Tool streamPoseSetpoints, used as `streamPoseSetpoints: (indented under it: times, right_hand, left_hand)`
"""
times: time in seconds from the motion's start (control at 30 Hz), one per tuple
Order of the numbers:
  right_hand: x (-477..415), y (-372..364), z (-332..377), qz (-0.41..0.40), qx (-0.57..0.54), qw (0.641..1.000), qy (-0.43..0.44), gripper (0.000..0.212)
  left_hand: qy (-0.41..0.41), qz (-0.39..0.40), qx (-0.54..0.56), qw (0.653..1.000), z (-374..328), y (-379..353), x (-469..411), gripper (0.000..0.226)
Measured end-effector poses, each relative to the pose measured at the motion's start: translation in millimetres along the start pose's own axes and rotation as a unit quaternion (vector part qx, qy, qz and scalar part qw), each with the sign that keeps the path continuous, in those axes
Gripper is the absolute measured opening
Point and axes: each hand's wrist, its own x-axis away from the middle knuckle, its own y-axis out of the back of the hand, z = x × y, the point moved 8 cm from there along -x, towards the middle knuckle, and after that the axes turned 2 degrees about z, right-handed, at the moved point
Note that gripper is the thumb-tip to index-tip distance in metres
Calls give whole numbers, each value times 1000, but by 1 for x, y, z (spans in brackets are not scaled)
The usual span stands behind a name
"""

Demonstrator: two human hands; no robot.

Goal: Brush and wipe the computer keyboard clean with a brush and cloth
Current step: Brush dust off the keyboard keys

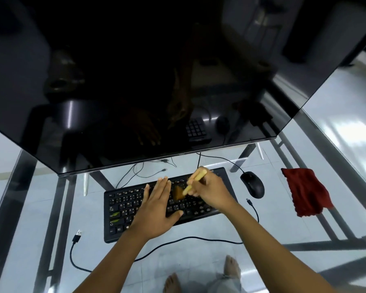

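A black keyboard lies on the glass table in front of the monitor. My left hand lies flat on its middle keys with the fingers straight and together. My right hand grips the pale wooden handle of a brush above the keyboard's right half. The brush's brown bristles point down and left onto the keys between my two hands. A crumpled red cloth sits on the table to the far right, apart from both hands.
A large dark monitor overhangs the back of the keyboard. A black mouse lies between the keyboard and the cloth. Loose black cables and a USB plug trail over the glass table. My bare feet show below the glass.
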Motion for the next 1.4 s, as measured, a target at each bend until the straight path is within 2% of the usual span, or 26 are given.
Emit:
streamPoseSetpoints:
  times: [0.03, 0.1, 0.13, 0.23, 0.33, 0.4, 0.47, 0.57, 0.6, 0.67, 0.7, 0.73, 0.8, 0.83, 0.93, 0.97, 1.03, 1.07, 1.17, 1.2, 1.27, 1.3, 1.4]
  right_hand:
    - [0, 5, -3, -19, 29, 999, 5, 10]
    - [2, 34, -12, -121, 16, 992, -2, 14]
    - [3, 42, -17, -134, -2, 991, -9, 14]
    - [5, 39, -27, -63, -18, 997, -47, 10]
    - [7, 64, -32, -154, -3, 987, -53, 12]
    - [4, 64, -34, -121, -23, 991, -49, 9]
    - [5, 55, -32, -62, 13, 997, -53, 8]
    - [9, 79, -37, -163, 32, 985, -58, 8]
    - [9, 81, -38, -155, 24, 986, -56, 7]
    - [9, 68, -42, -70, 10, 995, -77, 8]
    - [11, 65, -43, -49, 38, 995, -83, 9]
    - [12, 68, -45, -65, 47, 993, -85, 10]
    - [18, 91, -44, -156, 55, 983, -82, 9]
    - [19, 95, -47, -153, 48, 984, -79, 8]
    - [21, 83, -55, -42, 47, 994, -84, 8]
    - [22, 85, -55, -54, 75, 993, -76, 8]
    - [27, 106, -56, -148, 86, 983, -69, 11]
    - [30, 108, -56, -146, 81, 984, -61, 11]
    - [34, 86, -57, -25, 100, 993, -51, 14]
    - [36, 88, -58, -44, 95, 993, -54, 16]
    - [41, 108, -60, -151, 82, 983, -58, 16]
    - [42, 110, -61, -155, 72, 983, -61, 14]
    - [44, 92, -61, -58, 89, 992, -71, 18]
  left_hand:
    - [-1, 5, -6, 1000, -2, -1, -2, 95]
    - [0, 11, -13, 1000, -7, -1, -7, 98]
    - [0, 13, -15, 1000, -10, -1, -10, 100]
    - [-7, 20, -26, 999, -20, -3, -20, 101]
    - [-12, 24, -22, 999, -31, -6, -29, 99]
    - [-16, 23, -20, 999, -38, -9, -33, 100]
    - [-14, 23, -20, 999, -40, -12, -36, 101]
    - [-6, 43, -23, 999, -41, -21, -36, 114]
    - [-5, 50, -23, 998, -41, -23, -36, 120]
    - [-5, 60, -30, 998, -40, -26, -36, 125]
    - [-4, 63, -35, 997, -39, -27, -36, 126]
    - [-4, 65, -39, 997, -38, -27, -36, 126]
    - [-2, 70, -38, 997, -37, -27, -37, 127]
    - [-1, 71, -36, 997, -37, -27, -37, 126]
    - [-3, 69, -40, 997, -37, -27, -36, 125]
    - [-1, 69, -39, 997, -36, -27, -35, 125]
    - [2, 70, -34, 997, -37, -27, -36, 126]
    - [4, 69, -33, 997, -37, -27, -36, 126]
    - [4, 66, -40, 997, -36, -27, -37, 127]
    - [5, 66, -43, 997, -36, -27, -36, 127]
    - [7, 66, -43, 997, -36, -28, -36, 128]
    - [9, 65, -40, 997, -37, -27, -36, 128]
    - [11, 64, -31, 997, -37, -26, -37, 131]
